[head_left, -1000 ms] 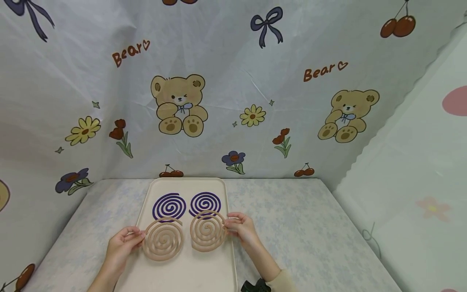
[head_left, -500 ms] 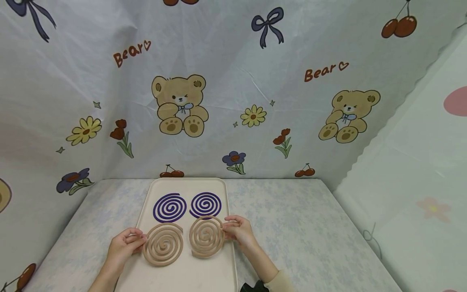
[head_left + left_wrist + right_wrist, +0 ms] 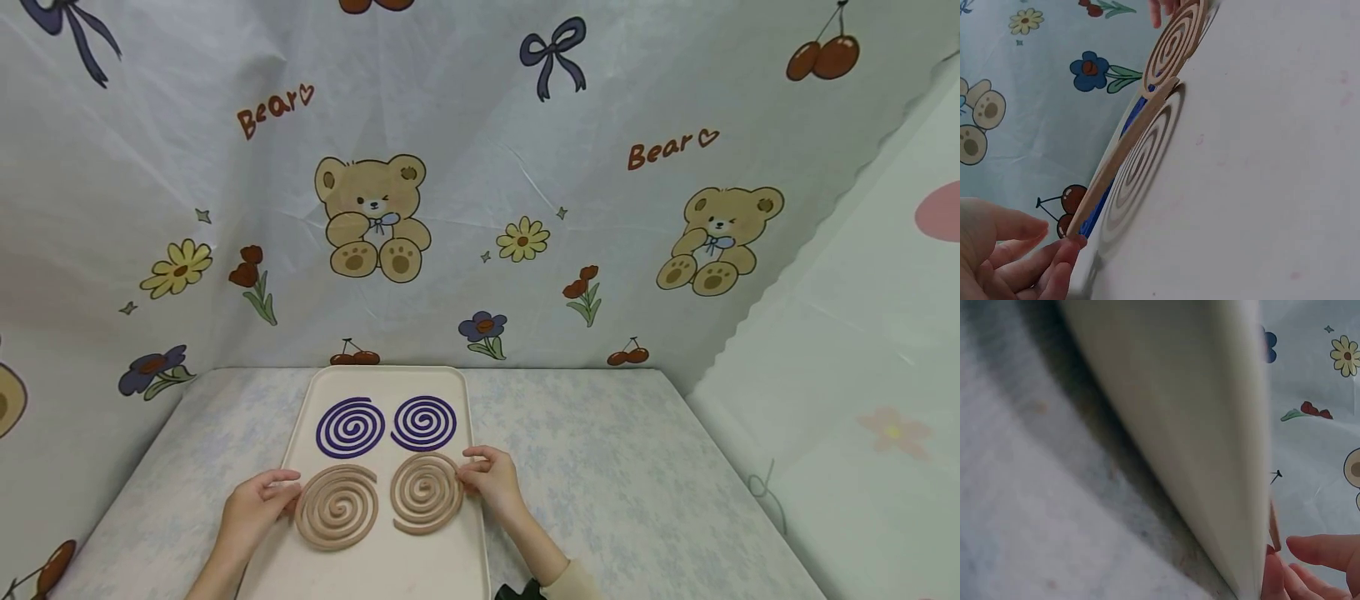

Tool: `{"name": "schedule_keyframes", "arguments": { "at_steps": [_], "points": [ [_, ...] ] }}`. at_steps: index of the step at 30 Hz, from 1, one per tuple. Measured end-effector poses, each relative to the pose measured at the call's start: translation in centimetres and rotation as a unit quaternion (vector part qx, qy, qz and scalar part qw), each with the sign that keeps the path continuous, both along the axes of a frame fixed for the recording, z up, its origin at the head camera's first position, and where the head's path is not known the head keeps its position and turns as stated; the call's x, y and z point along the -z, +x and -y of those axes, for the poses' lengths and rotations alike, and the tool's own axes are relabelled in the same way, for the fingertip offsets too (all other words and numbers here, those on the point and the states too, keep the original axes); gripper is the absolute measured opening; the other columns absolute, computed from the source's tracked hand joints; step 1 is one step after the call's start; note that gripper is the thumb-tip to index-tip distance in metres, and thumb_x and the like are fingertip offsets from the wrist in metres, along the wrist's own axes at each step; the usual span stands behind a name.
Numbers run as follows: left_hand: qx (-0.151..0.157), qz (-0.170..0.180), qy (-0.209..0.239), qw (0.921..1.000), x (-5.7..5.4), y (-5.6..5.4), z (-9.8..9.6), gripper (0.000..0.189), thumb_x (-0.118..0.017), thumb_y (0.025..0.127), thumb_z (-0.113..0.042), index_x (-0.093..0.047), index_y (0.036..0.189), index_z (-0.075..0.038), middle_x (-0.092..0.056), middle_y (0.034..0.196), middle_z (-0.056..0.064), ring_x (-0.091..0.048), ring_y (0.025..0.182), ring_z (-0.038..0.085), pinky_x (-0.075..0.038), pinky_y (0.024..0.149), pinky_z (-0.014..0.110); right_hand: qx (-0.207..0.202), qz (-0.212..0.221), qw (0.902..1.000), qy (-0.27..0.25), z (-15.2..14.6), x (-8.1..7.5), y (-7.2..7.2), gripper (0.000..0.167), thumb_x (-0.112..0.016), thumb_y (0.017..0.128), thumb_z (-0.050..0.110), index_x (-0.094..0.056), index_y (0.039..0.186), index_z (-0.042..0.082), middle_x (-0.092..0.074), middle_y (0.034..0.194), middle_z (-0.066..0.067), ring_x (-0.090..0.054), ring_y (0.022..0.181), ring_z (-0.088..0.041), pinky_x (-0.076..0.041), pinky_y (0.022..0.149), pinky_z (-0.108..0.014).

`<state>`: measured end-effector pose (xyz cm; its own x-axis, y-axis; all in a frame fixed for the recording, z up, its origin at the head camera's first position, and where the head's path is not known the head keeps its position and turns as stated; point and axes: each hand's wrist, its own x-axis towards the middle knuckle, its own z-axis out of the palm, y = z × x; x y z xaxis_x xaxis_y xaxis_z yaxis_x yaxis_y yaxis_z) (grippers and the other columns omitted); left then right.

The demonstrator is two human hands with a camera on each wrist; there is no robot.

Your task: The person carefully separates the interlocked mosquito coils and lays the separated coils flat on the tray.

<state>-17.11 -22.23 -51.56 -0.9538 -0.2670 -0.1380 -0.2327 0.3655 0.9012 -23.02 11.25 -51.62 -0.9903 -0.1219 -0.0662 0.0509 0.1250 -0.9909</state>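
Observation:
Side by side over the cream tray [image 3: 363,575] are two tan spiral mosquito coils. My left hand [image 3: 252,510] pinches the outer edge of the left tan coil [image 3: 336,533]; the left wrist view shows this coil edge-on, its shadow apart from it on the tray. The right tan coil [image 3: 424,523] has its right edge in the fingertips of my right hand [image 3: 495,483]. In the right wrist view only a sliver of that coil [image 3: 1274,528] shows beside the fingers, the rest hidden by the tray's side. Two dark blue coils [image 3: 350,454] [image 3: 423,448] lie farther back on the tray.
The tray stands on a pale marbled table [image 3: 585,467], its far end near the back cloth [image 3: 450,150] printed with bears and flowers. White cloth [image 3: 847,375] rises along the right side. A black object [image 3: 521,592] sits by the right sleeve.
Both hands have brought the tan coils down and nearer to me. The coils overlapped the blue ones in the head view before and now stand apart from them. The blue coils stay in place.

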Motion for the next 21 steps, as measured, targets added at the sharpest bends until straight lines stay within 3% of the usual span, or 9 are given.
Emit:
{"name": "schedule_keyframes", "arguments": {
  "at_steps": [8,15,18,21],
  "points": [
    [-0.002,0.026,0.015,0.9996,0.0,-0.1,0.3,0.035,-0.054,0.092,-0.013,-0.059,0.117,0.011,-0.074,0.076,0.008,-0.066,0.060,0.008,-0.055,0.054,0.020,-0.023,0.001,0.9991,0.037,-0.3,0.0,-0.2,0.035,-0.057,0.085,-0.002,-0.055,0.115,-0.019,-0.067,0.085,-0.036,-0.068,0.058,-0.032,-0.058,0.051,-0.040],
    [0.000,0.024,0.005,0.9997,-0.3,0.0,0.6,0.035,-0.052,0.095,-0.013,-0.057,0.120,0.011,-0.075,0.082,0.011,-0.067,0.061,0.009,-0.055,0.055,0.021,-0.060,-0.034,0.9973,0.025,-0.7,-0.8,0.4,0.037,-0.058,0.086,0.006,-0.055,0.113,-0.019,-0.071,0.079,-0.024,-0.064,0.051,-0.010,-0.055,0.046,-0.028],
    [0.000,0.018,0.009,0.9998,-0.5,0.0,0.6,0.035,-0.052,0.096,-0.013,-0.057,0.120,0.012,-0.074,0.083,0.011,-0.067,0.061,0.009,-0.056,0.056,0.021,-0.067,-0.048,0.9962,0.027,-1.0,-0.9,0.4,0.039,-0.059,0.087,0.011,-0.055,0.113,-0.019,-0.072,0.077,-0.021,-0.066,0.050,-0.012,-0.056,0.046,-0.028],
    [-0.004,0.012,0.015,0.9998,-0.6,0.1,0.5,0.034,-0.052,0.096,-0.011,-0.057,0.120,0.012,-0.074,0.083,0.011,-0.067,0.062,0.008,-0.056,0.057,0.021,-0.056,-0.031,0.9970,0.044,-1.0,-1.0,0.3,0.040,-0.058,0.088,0.011,-0.054,0.116,-0.017,-0.071,0.079,-0.025,-0.067,0.052,-0.016,-0.056,0.048,-0.028]
  ]
}}
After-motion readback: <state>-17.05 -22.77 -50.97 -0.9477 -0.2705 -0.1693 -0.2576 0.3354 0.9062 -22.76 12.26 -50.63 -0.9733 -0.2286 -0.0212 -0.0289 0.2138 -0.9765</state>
